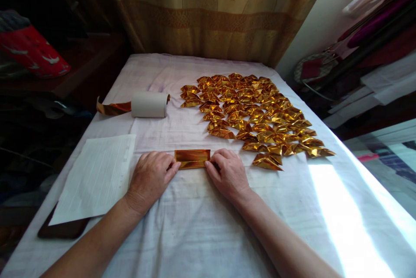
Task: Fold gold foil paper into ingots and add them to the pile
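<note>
A small rectangle of gold foil paper (192, 158) lies on the white cloth, with a crease running along its length. My left hand (153, 173) pinches its left end between thumb and curled fingers. At the opposite end, my right hand (228, 172) grips the foil in the same way, thumb near the lower corner. Beyond my right hand spread several rows of folded gold foil ingots (247, 111), pointed at both ends. A pale grey roll (148, 105) with gold foil sticking out of it rests farther back on the left.
A printed white sheet (97, 174) lies left of my left arm, partly over a dark phone-like object (63, 228). A patterned gold curtain (208, 13) hangs behind the table. On a side surface at left is a red container with white birds (39, 50). Clothes (383, 44) hang at right.
</note>
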A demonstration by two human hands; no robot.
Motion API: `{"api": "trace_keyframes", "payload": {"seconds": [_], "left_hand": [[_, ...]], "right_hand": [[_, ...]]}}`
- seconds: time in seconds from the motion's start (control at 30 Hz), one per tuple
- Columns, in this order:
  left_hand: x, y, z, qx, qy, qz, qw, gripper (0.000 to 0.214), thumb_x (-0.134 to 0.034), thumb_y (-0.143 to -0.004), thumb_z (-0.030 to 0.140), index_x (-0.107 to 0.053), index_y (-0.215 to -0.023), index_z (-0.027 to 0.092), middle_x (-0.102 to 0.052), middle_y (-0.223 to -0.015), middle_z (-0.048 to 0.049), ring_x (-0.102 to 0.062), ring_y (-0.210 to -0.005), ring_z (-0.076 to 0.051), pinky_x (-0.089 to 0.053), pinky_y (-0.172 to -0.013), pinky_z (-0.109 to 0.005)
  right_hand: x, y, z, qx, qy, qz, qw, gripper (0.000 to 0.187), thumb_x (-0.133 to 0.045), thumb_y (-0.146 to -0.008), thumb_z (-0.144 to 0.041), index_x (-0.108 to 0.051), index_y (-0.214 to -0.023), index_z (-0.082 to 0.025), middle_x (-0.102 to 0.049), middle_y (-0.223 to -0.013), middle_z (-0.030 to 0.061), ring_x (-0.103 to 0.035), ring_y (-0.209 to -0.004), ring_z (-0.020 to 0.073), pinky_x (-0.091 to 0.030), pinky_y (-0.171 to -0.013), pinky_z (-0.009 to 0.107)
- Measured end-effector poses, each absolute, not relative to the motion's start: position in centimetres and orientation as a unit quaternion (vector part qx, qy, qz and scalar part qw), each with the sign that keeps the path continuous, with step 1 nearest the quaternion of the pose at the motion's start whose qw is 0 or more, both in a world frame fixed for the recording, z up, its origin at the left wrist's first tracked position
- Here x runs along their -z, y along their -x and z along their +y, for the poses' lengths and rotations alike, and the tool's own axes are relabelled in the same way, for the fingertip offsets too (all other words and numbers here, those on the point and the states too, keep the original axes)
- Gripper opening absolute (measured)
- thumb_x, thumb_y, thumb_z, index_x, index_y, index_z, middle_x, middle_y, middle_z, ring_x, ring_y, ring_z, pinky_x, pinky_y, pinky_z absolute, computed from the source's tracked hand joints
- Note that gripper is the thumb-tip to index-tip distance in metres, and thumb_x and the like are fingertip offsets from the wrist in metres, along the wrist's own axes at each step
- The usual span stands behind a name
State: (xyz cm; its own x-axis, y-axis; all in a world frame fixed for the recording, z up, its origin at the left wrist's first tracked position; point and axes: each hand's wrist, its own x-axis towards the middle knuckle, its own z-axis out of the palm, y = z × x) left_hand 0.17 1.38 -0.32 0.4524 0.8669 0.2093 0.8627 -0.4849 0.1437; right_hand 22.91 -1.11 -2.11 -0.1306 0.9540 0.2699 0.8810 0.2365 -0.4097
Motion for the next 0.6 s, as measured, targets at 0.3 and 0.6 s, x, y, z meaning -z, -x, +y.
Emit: {"api": "trace_keyframes", "payload": {"seconds": [0.3,0.6], "left_hand": [[0.1,-0.5,1.4,-0.116,-0.845,0.522,0.003,0.025,-0.056,-0.091,0.033,-0.054,-0.069,0.022,-0.066,-0.072,-0.0009,-0.059,-0.071,-0.021,-0.038,-0.069,-0.035],[0.5,-0.9,0.1,-0.197,-0.860,0.462,-0.092,0.016,-0.050,-0.095,0.022,-0.065,-0.101,0.018,-0.070,-0.095,-0.0074,-0.062,-0.088,-0.024,-0.046,-0.080,-0.038]], "right_hand": [[2.3,-22.9,-1.0,-0.057,0.631,-0.740,0.226,0.022,-0.060,-0.090,-0.032,-0.060,-0.071,-0.022,-0.062,-0.082,0.0042,-0.056,-0.080,0.0200,-0.038,-0.074,0.033],[2.4,-22.8,-1.1,-0.060,0.625,-0.740,0.243,0.019,-0.062,-0.089,-0.030,-0.059,-0.072,-0.021,-0.062,-0.083,0.0040,-0.055,-0.082,0.0202,-0.038,-0.074,0.033]]}}
